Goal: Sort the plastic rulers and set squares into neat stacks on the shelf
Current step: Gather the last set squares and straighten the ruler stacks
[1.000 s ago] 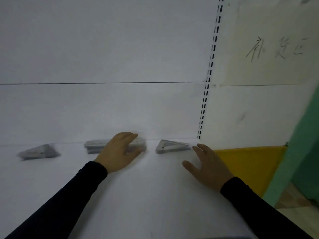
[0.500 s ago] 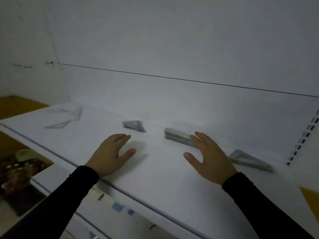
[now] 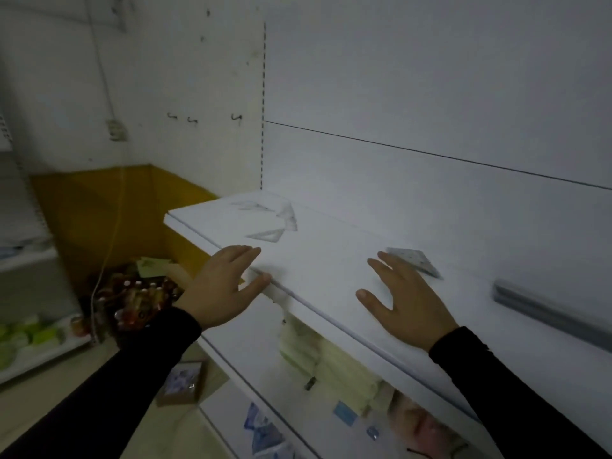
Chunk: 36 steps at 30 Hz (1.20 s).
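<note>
Shelf (image 3: 331, 260) bears set squares (image 3: 268, 234) and stacked rulers (image 3: 543, 309); both hands' fingers (image 3: 243, 256) spread, empty.

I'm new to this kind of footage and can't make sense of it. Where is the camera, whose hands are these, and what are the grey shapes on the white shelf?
There is no machine here. A person wears one wide-angle camera on the head, looking forward and down, so you see their own two arms in black sleeves.

The left hand lies at the front edge of the white shelf, fingers straight, thumb on the edge. The right hand is spread above or on the shelf; which, I cannot tell. Neither holds anything.

On the shelf lie plastic drawing tools. Just beyond the right hand's fingertips is a grey stack of set squares. Far right is a blurred stack of rulers. Near the shelf's left end lie loose clear set squares, faint and scattered.

Lower shelves with other goods show below, too blurred to name.
</note>
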Each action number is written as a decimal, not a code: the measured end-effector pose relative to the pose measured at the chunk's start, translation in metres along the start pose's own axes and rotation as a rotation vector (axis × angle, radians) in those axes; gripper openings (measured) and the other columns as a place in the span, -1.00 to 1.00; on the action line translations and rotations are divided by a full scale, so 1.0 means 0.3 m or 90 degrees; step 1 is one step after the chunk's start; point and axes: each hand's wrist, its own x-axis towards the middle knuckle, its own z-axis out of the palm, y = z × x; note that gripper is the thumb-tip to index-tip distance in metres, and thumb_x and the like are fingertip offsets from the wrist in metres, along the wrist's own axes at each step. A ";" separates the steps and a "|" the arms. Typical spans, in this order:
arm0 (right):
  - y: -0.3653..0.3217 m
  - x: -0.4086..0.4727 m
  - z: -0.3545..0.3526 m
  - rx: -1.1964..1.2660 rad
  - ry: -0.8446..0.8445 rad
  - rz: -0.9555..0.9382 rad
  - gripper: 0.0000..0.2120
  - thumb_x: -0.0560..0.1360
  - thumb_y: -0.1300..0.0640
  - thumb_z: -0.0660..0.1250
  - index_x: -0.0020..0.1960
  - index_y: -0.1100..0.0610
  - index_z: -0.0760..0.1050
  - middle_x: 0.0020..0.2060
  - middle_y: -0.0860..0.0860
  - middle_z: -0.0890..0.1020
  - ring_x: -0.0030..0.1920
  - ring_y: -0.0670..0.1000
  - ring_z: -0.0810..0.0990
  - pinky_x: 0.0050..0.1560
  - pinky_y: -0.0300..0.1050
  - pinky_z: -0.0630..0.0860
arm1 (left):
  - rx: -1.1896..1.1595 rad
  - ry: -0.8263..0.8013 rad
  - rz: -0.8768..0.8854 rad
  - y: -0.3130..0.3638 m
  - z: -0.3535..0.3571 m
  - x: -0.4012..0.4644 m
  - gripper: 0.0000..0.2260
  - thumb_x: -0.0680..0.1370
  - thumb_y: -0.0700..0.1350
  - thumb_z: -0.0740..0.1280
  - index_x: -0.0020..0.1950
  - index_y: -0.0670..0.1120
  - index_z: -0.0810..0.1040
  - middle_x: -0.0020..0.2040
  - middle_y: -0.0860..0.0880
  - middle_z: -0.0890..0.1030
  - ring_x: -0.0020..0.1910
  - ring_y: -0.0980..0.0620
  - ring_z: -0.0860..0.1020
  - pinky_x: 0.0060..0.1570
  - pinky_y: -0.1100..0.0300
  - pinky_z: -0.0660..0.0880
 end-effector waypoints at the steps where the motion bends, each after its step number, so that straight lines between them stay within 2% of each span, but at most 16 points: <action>1: -0.042 0.040 0.035 0.002 -0.002 -0.001 -0.24 0.43 -0.41 -0.01 0.48 0.01 0.21 0.49 -0.04 0.18 0.48 -0.06 0.10 0.42 -0.22 0.01 | 0.000 -0.005 -0.005 -0.057 -0.016 0.001 -0.25 0.44 0.41 -0.05 0.46 -0.03 0.32 0.41 -0.03 0.38 0.39 0.02 0.28 0.37 0.16 0.21; 5: -0.182 0.194 0.153 0.005 -0.029 -0.006 -0.28 0.45 -0.37 0.02 0.48 0.02 0.20 0.49 -0.05 0.18 0.48 -0.07 0.11 0.44 -0.19 0.03 | 0.000 -0.027 -0.024 -0.245 -0.065 0.023 -0.22 0.42 0.43 -0.09 0.49 0.00 0.27 0.45 0.00 0.31 0.42 0.04 0.24 0.40 0.09 0.24; 9: -0.255 0.360 0.243 0.007 -0.050 -0.001 -0.29 0.47 -0.35 0.04 0.48 0.04 0.22 0.49 -0.02 0.20 0.48 -0.04 0.14 0.47 -0.10 0.10 | -0.012 -0.023 -0.031 -0.384 -0.081 0.086 -0.23 0.43 0.41 -0.07 0.49 -0.01 0.27 0.45 -0.01 0.31 0.43 0.04 0.22 0.40 0.12 0.17; 13: -0.282 0.529 0.338 -0.011 -0.067 0.004 -0.31 0.50 -0.34 0.06 0.47 0.07 0.22 0.48 0.03 0.23 0.47 0.00 0.17 0.45 -0.09 0.12 | -0.004 -0.023 -0.028 -0.496 -0.054 0.179 -0.26 0.44 0.39 -0.05 0.48 -0.02 0.28 0.45 -0.02 0.34 0.42 0.03 0.25 0.38 0.15 0.18; 16: -0.274 0.674 0.425 0.000 -0.067 0.015 -0.20 0.42 -0.41 -0.06 0.46 0.09 0.25 0.46 0.06 0.27 0.45 0.02 0.22 0.45 -0.07 0.18 | -0.011 -0.045 -0.037 -0.574 -0.019 0.289 -0.30 0.47 0.37 -0.02 0.48 -0.01 0.27 0.46 -0.01 0.31 0.43 0.02 0.24 0.42 0.08 0.20; 19: -0.236 0.816 0.512 0.013 -0.073 0.029 -0.28 0.48 -0.36 0.01 0.45 0.09 0.25 0.45 0.05 0.27 0.45 0.02 0.23 0.44 -0.05 0.20 | 0.011 -0.074 -0.028 -0.648 0.029 0.413 -0.30 0.48 0.38 -0.02 0.49 0.00 0.25 0.47 0.00 0.30 0.44 0.04 0.22 0.43 0.07 0.19; 21: -0.201 0.904 0.552 0.004 -0.090 0.049 -0.35 0.53 -0.29 0.07 0.46 0.10 0.24 0.46 0.05 0.26 0.46 0.02 0.21 0.44 -0.07 0.18 | 0.024 -0.108 -0.029 -0.698 0.059 0.503 -0.32 0.51 0.39 -0.01 0.50 0.01 0.23 0.48 0.01 0.29 0.45 0.05 0.20 0.44 0.09 0.16; 23: -0.168 0.981 0.578 -0.010 -0.099 0.070 -0.38 0.54 -0.25 0.08 0.46 0.12 0.23 0.45 0.07 0.27 0.45 0.03 0.22 0.44 -0.07 0.18 | 0.050 -0.130 -0.014 -0.740 0.085 0.590 -0.26 0.47 0.43 -0.08 0.50 0.00 0.22 0.48 0.01 0.29 0.45 0.04 0.20 0.44 0.11 0.13; 25: -0.142 1.043 0.604 -0.002 -0.104 0.096 -0.39 0.55 -0.23 0.09 0.44 0.15 0.26 0.39 0.08 0.35 0.39 0.05 0.31 0.39 -0.05 0.26 | 0.059 -0.136 -0.003 -0.779 0.114 0.673 -0.25 0.45 0.40 -0.10 0.50 -0.01 0.23 0.48 0.00 0.29 0.45 0.03 0.21 0.42 0.13 0.11; 27: -0.118 1.092 0.629 -0.004 -0.107 0.128 -0.40 0.52 -0.27 0.07 0.31 0.16 0.38 0.20 0.09 0.49 0.22 0.07 0.45 0.24 -0.04 0.40 | 0.063 -0.149 0.009 -0.812 0.148 0.741 -0.26 0.45 0.37 -0.09 0.49 -0.02 0.24 0.47 -0.01 0.31 0.43 0.01 0.23 0.40 0.15 0.13; 28: -0.104 1.112 0.643 -0.016 -0.104 0.148 -0.40 0.48 -0.33 0.04 0.18 0.15 0.43 0.05 0.08 0.52 0.09 0.07 0.48 0.11 -0.05 0.44 | 0.067 -0.155 0.021 -0.825 0.165 0.771 -0.25 0.44 0.39 -0.11 0.49 -0.02 0.25 0.46 -0.01 0.32 0.42 0.01 0.25 0.39 0.15 0.14; 30: -0.081 1.153 0.660 -0.052 -0.084 0.196 -0.43 0.44 -0.36 0.04 -0.01 0.13 0.44 -0.11 0.06 0.49 -0.04 0.09 0.48 -0.02 -0.06 0.45 | 0.070 -0.162 0.052 -0.850 0.203 0.842 -0.21 0.40 0.40 -0.16 0.47 -0.02 0.29 0.43 -0.02 0.36 0.40 0.00 0.28 0.36 0.16 0.17; 33: -0.063 1.208 0.680 -0.110 -0.084 0.271 -0.43 0.47 -0.29 0.16 0.14 0.19 0.47 0.02 0.13 0.51 0.07 0.14 0.47 0.09 -0.01 0.44 | 0.052 -0.179 0.096 -0.883 0.249 0.954 -0.18 0.38 0.38 -0.19 0.41 -0.07 0.36 0.35 -0.07 0.45 0.34 -0.04 0.37 0.30 0.16 0.24; 36: -0.063 1.236 0.714 -0.159 -0.129 0.344 -0.40 0.44 -0.35 0.15 0.14 0.15 0.47 0.06 0.12 0.49 0.11 0.13 0.44 0.15 0.03 0.43 | 0.041 -0.201 0.157 -0.913 0.299 1.046 -0.32 0.49 0.32 -0.05 0.44 -0.08 0.33 0.37 -0.06 0.43 0.35 -0.04 0.36 0.28 0.22 0.25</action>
